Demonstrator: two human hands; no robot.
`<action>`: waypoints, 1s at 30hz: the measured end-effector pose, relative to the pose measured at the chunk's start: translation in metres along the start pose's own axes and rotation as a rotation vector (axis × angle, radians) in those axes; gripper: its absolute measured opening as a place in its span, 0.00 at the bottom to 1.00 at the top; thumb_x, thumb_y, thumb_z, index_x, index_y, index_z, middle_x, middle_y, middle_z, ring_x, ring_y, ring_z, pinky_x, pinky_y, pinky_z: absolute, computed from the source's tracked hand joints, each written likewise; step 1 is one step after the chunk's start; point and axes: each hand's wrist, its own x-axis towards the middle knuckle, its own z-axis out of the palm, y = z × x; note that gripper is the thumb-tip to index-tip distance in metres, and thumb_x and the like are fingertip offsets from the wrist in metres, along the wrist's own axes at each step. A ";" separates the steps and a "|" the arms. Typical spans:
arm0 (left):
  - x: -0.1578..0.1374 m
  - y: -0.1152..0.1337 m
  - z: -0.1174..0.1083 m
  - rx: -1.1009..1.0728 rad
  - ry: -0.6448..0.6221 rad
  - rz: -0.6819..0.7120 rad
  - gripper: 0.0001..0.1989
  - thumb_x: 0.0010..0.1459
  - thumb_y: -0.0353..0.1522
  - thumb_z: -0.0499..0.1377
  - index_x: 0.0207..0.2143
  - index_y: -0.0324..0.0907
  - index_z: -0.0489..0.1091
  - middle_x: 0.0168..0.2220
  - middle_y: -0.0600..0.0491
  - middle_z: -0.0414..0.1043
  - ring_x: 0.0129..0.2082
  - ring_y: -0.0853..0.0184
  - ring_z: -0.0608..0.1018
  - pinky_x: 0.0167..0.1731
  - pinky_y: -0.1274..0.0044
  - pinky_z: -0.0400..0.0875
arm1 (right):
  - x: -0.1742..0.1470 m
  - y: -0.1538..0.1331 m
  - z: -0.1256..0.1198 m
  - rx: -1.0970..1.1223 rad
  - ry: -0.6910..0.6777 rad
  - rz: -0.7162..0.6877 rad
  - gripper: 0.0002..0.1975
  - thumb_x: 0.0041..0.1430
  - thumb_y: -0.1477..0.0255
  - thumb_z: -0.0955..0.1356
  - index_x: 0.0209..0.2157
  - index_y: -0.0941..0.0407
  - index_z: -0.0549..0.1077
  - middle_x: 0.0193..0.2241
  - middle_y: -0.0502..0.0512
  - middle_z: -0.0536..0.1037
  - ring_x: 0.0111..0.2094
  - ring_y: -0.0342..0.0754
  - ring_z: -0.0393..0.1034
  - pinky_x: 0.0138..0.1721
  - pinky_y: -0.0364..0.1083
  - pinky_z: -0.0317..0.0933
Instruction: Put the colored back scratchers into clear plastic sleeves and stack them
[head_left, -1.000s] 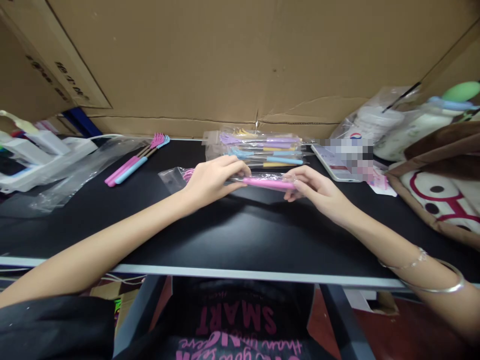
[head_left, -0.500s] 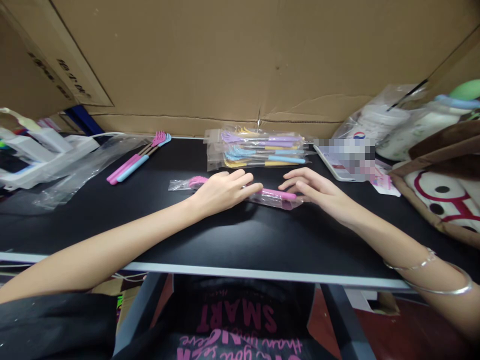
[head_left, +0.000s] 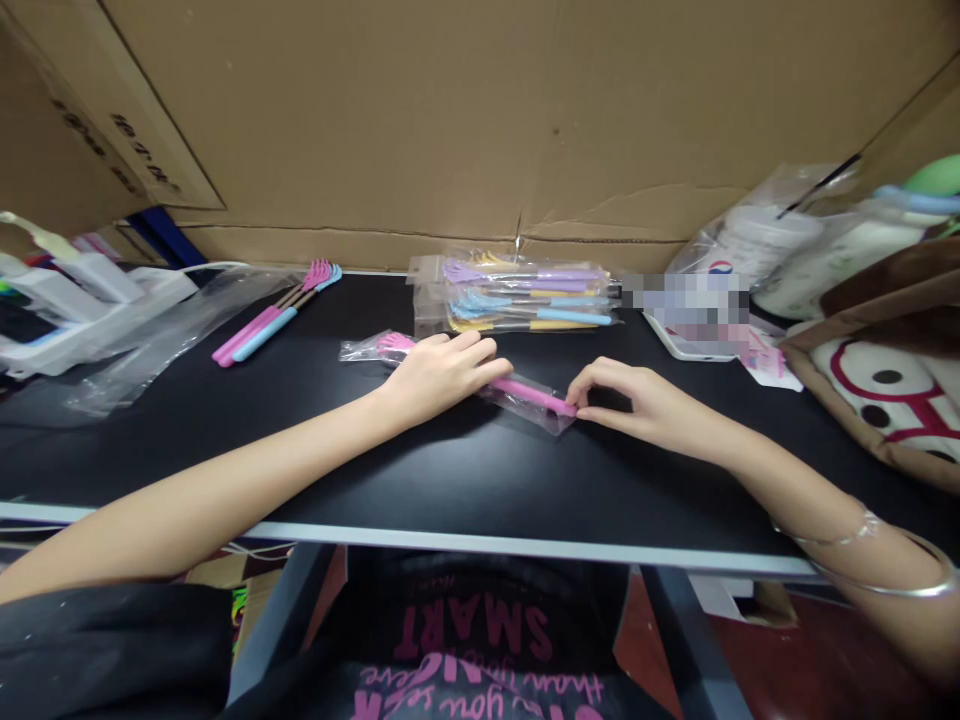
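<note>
A pink back scratcher (head_left: 534, 396) in a clear plastic sleeve (head_left: 553, 420) lies across the black desk, its clawed head to the left. My left hand (head_left: 446, 372) is closed over its middle from above and hides that stretch. At the handle's right end, my right hand (head_left: 619, 395) pinches the tip and the sleeve between thumb and fingers. Behind my hands is a stack of bagged back scratchers (head_left: 525, 295) in purple, blue and yellow. Unbagged pink and blue back scratchers (head_left: 274, 325) lie to the left, heads pointing away from me.
An empty-looking clear plastic bag (head_left: 176, 335) lies beside a white power strip (head_left: 97, 310) on the left. On the right are a phone (head_left: 694, 345), a bagged cup (head_left: 765, 240), a bottle (head_left: 844, 250) and a brown fabric bag (head_left: 892, 370). Cardboard (head_left: 450, 120) walls the back.
My right hand has moved down and closed from a loose reach into a pinch at the handle's end. That end of the scratcher has swung slightly toward me.
</note>
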 end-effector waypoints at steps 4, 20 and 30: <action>-0.001 0.000 0.002 -0.073 0.028 -0.009 0.08 0.70 0.30 0.55 0.41 0.45 0.74 0.34 0.54 0.75 0.35 0.66 0.74 0.27 0.75 0.59 | -0.001 0.001 0.001 -0.001 -0.019 0.013 0.09 0.64 0.63 0.68 0.38 0.53 0.75 0.35 0.56 0.78 0.37 0.51 0.73 0.42 0.51 0.66; 0.000 -0.003 -0.004 -0.507 -0.101 0.003 0.15 0.68 0.44 0.59 0.48 0.46 0.76 0.43 0.52 0.78 0.42 0.66 0.76 0.37 0.76 0.65 | 0.001 0.005 0.006 -0.080 0.020 -0.092 0.09 0.69 0.69 0.63 0.35 0.52 0.72 0.33 0.56 0.76 0.37 0.51 0.70 0.38 0.49 0.64; 0.003 0.007 -0.012 -0.210 -0.027 0.157 0.13 0.74 0.35 0.50 0.46 0.46 0.75 0.36 0.53 0.77 0.36 0.70 0.74 0.29 0.76 0.60 | 0.007 -0.005 0.016 -0.350 0.055 -0.146 0.08 0.69 0.70 0.62 0.35 0.52 0.71 0.31 0.56 0.76 0.33 0.51 0.69 0.34 0.48 0.61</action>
